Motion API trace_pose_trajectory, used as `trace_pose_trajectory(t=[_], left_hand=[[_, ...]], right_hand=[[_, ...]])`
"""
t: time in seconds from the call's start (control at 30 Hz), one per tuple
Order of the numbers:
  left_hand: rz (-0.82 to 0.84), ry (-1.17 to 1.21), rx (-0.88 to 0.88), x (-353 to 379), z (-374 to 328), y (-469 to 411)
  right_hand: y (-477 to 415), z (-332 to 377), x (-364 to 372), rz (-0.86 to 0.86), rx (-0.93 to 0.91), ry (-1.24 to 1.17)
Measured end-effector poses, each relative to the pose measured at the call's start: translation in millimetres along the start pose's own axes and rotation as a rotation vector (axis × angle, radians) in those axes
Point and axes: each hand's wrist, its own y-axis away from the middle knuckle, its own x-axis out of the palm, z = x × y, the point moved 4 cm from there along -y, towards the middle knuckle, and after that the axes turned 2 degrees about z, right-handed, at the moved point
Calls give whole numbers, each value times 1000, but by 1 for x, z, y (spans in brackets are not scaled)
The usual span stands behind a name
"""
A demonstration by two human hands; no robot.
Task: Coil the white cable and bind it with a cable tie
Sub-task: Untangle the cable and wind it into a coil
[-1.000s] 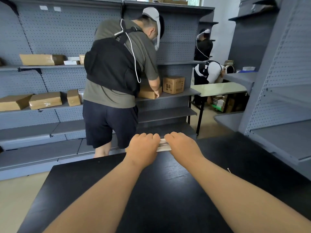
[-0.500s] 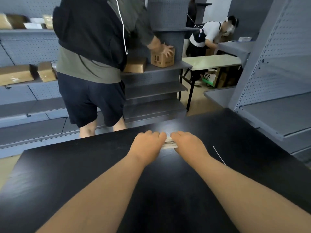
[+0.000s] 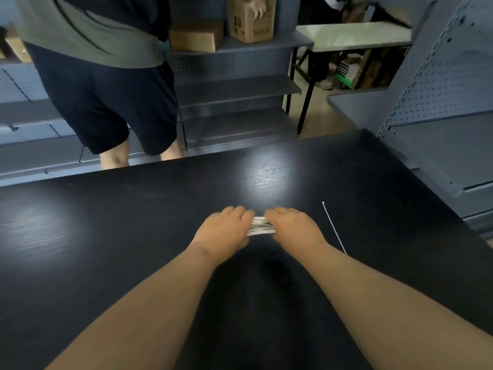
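left hand (image 3: 224, 231) and right hand (image 3: 293, 228) still clamp the coiled white cable (image 3: 260, 227), now pulled back beside the cable tie (image 3: 334, 228); binding looks next.

Black table (image 3: 133, 236), grey pegboard shelving (image 3: 234, 89) — cardboard boxes (image 3: 250, 20), beige floor (image 3: 312, 124)

Forearms outstretched; left hand (image 3: 223, 231) and right hand (image 3: 294, 227) curled, knuckles up.

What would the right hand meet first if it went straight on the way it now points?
Probably the left hand: the right hand, gripping the white cable, angles forward-left toward that hand's fingertips. If it clears them, only bare black table lies ahead; depth is unclear.
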Motion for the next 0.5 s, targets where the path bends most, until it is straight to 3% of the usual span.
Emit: trace_pose_trajectory(t=[0.5], left_hand=[[54, 28, -9, 62, -35, -36]], right_hand=[[-11, -65, 60, 71, -143, -74]])
